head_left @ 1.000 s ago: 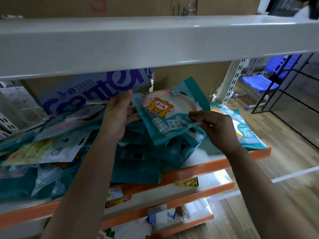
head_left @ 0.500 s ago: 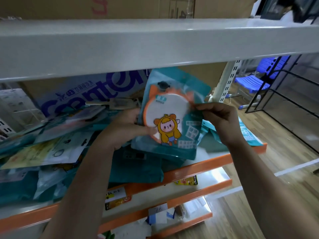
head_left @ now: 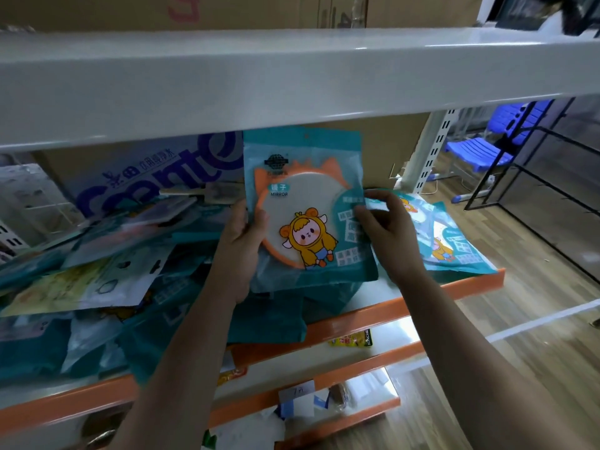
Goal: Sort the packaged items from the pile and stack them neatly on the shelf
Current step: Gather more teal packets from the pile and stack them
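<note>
Since half a second ago the mirror packet point(head_left: 308, 177) has been tipped up straighter and lifted a bit. Its front now faces us in the middle of the frame, just under the white upper board point(head_left: 292, 76). The left hand point(head_left: 240, 245) grips its left edge, with the thumb lying on the front. The right hand point(head_left: 386, 232) pinches its right edge. The packet is held up above the messy pile point(head_left: 97, 271) that fills the left and lower middle of the shelf point(head_left: 470, 283). At the right of the frame a few same-kind packets point(head_left: 454, 251) lie flat together near the orange edge, and that looks like the spot for this one. The packet looks light. Its bag is thin, shiny plastic, so it may slip or crinkle, but the round mirror point(head_left: 292, 216) inside makes the middle stiff. A mirror can crack, so it should not be dropped or bent. Holding the two side edges, close to the hard round part, seems the safest grip.
</note>
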Demonstrator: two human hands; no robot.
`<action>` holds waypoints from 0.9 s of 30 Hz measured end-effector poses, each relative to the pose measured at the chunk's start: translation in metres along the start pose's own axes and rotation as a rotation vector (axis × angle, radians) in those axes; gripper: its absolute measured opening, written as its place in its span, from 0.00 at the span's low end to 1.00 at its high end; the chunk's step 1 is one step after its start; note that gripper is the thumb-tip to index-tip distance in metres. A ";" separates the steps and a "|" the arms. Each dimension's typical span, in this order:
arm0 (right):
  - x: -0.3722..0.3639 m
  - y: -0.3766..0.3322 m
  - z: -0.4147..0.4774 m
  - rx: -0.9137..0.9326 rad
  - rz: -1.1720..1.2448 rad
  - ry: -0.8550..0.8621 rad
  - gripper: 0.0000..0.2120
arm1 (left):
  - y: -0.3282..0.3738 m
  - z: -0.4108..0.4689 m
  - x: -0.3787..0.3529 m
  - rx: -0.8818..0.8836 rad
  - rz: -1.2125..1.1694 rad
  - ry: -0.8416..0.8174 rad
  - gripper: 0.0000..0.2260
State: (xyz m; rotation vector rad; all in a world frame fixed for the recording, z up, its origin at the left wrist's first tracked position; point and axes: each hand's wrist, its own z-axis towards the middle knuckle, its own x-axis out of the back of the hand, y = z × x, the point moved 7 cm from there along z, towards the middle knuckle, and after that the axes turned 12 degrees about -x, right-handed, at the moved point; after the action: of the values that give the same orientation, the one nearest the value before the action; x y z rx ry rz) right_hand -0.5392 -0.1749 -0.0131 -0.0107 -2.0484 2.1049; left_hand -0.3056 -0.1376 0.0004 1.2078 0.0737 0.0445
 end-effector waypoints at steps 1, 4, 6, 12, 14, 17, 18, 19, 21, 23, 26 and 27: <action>-0.002 0.002 0.000 -0.012 -0.012 -0.017 0.10 | 0.001 0.000 -0.001 -0.024 0.050 0.006 0.12; 0.001 0.007 0.004 -0.020 -0.043 -0.058 0.08 | 0.005 0.000 0.002 -0.089 0.215 0.022 0.13; 0.004 0.008 0.006 -0.019 -0.045 -0.108 0.07 | 0.004 0.001 0.002 -0.084 0.235 0.037 0.18; 0.030 0.017 0.036 -0.002 -0.122 -0.154 0.07 | -0.004 -0.005 -0.008 -0.051 0.177 0.197 0.15; 0.056 0.026 0.054 -0.039 -0.178 -0.049 0.06 | -0.009 -0.005 -0.011 -0.049 0.155 0.230 0.10; 0.110 0.048 0.079 -0.109 -0.479 0.198 0.08 | -0.013 -0.005 -0.017 -0.064 0.129 0.246 0.08; 0.126 0.055 0.086 -0.128 -0.599 0.267 0.10 | -0.014 -0.006 -0.020 -0.066 0.115 0.252 0.07; 0.137 0.062 0.092 -0.159 -0.701 0.299 0.12 | -0.016 -0.007 -0.023 -0.062 0.106 0.261 0.06; 0.147 0.077 0.101 -0.263 -0.882 0.265 0.17 | -0.020 -0.010 -0.028 -0.040 0.096 0.282 0.06; 0.148 0.086 0.108 -0.345 -0.929 0.200 0.23 | -0.023 -0.012 -0.033 -0.027 0.091 0.294 0.06; 0.146 0.089 0.114 -0.402 -0.741 0.193 0.30 | -0.027 -0.016 -0.037 -0.025 0.120 0.285 0.06; 0.145 0.090 0.116 -0.427 -0.660 0.196 0.31 | -0.028 -0.018 -0.037 -0.029 0.130 0.282 0.07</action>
State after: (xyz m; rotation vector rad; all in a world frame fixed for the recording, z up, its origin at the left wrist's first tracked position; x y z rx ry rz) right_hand -0.7104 -0.2690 -0.0782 0.3314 -1.9769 1.2160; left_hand -0.3437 -0.1336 -0.0311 1.1694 0.2401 0.3287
